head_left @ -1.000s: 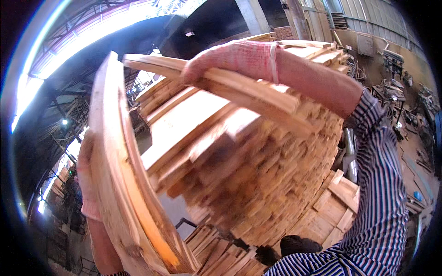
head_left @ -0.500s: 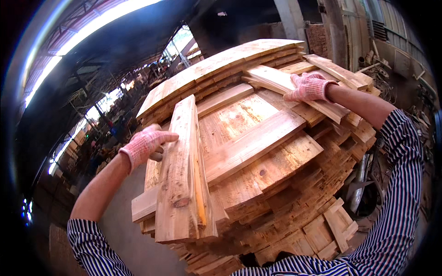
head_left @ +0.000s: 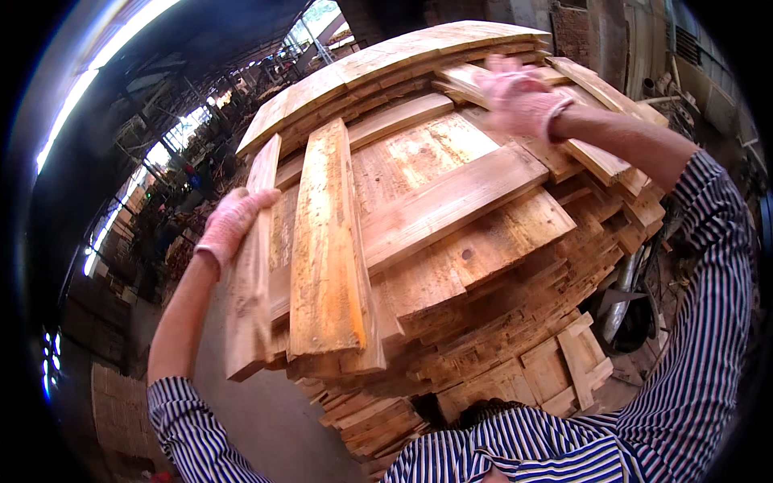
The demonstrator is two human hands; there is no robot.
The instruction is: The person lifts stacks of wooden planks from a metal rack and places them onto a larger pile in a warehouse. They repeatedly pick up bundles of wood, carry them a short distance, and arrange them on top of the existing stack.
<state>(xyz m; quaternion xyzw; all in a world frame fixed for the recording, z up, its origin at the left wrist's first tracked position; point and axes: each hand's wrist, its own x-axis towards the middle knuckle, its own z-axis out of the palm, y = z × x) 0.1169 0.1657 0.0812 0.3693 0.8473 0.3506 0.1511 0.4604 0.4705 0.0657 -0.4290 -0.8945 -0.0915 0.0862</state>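
My left hand [head_left: 233,224], in a pink knit glove, grips the edge of a narrow wooden plank [head_left: 251,302] at the left side of a timber pile. The plank is tilted and slightly blurred. Right beside it lies a plank with an orange-brown end [head_left: 326,258], resting on another one. Over the pile's right side, my right hand [head_left: 525,101], also gloved, is smeared by motion. Its fingers look stretched out above a pale board [head_left: 596,161], and nothing shows in them. A crosswise plank [head_left: 459,205] lies between the hands on wider boards [head_left: 483,245].
A curved stack of boards [head_left: 386,58] rises at the pile's far side. Lower right stands a wooden panel with battens [head_left: 564,366], near a metal pipe and a dark wheel [head_left: 632,322]. Grey concrete floor [head_left: 250,427] shows at lower left.
My left hand has drawn a plank leftward, away from the one beside it. My right hand has come off the right-hand board and lifted. The view has shifted, so the pile sits higher.
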